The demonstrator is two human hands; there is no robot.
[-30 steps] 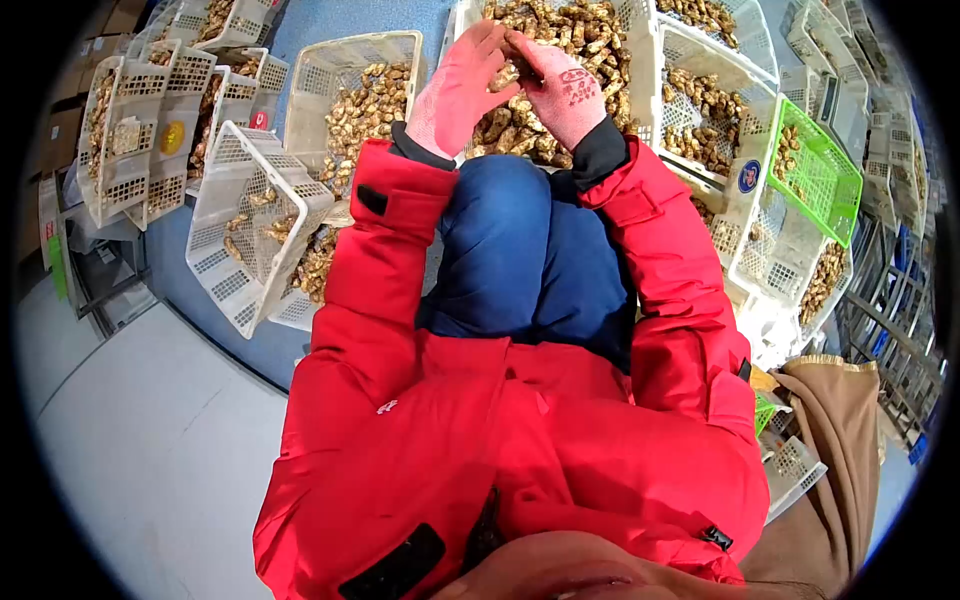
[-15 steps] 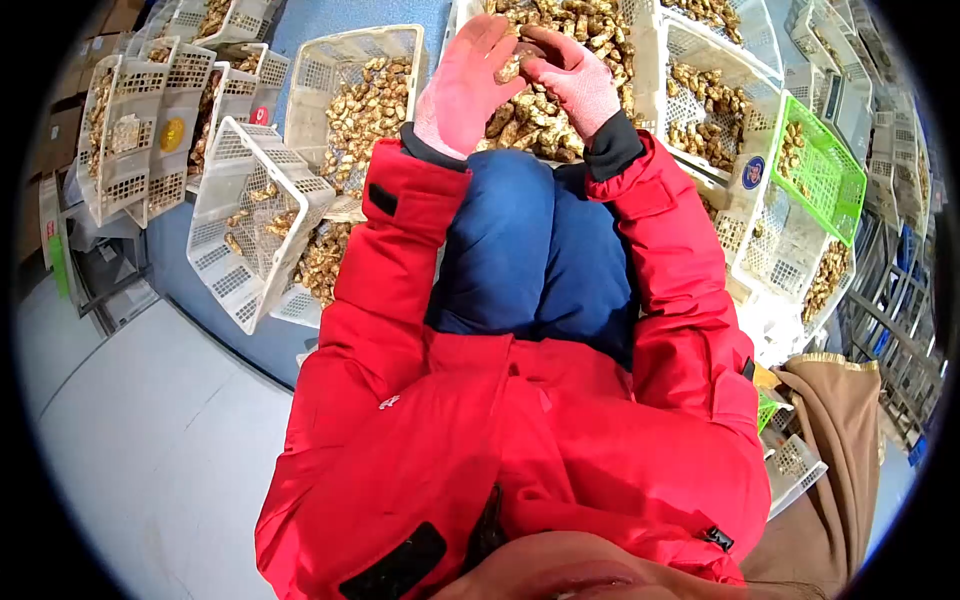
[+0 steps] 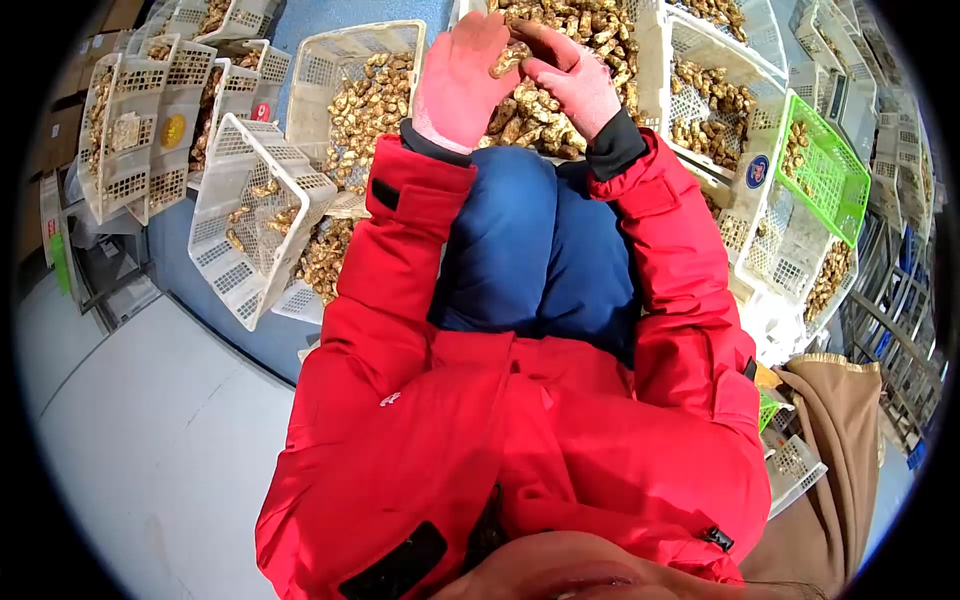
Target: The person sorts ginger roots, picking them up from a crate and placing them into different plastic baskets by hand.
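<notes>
A stubby brown-and-white mushroom (image 3: pixel 510 59) sits between my two gloved hands, above a white crate (image 3: pixel 650 70) heaped with similar mushrooms (image 3: pixel 545 118). My right hand (image 3: pixel 575 80), in a pink glove, curls its fingers and thumb about this mushroom. On its other side is my left hand (image 3: pixel 458 85), also in a pink glove, with its fingers stretched out. The side of that hand is close to the mushroom; whether it touches is unclear. Below both hands are my knees (image 3: pixel 545 240) in blue trousers.
A white crate (image 3: pixel 305 85) of smaller mushrooms stands to the left, with a tilted crate (image 3: pixel 225 170) nearer me. More white crates (image 3: pixel 690 45) and a bright green basket (image 3: pixel 835 180) are on the right. Brown cloth (image 3: pixel 835 430) hangs at the lower right.
The mushroom between my hands has turned, and more of its brown side shows. My hands have stayed almost in place.
</notes>
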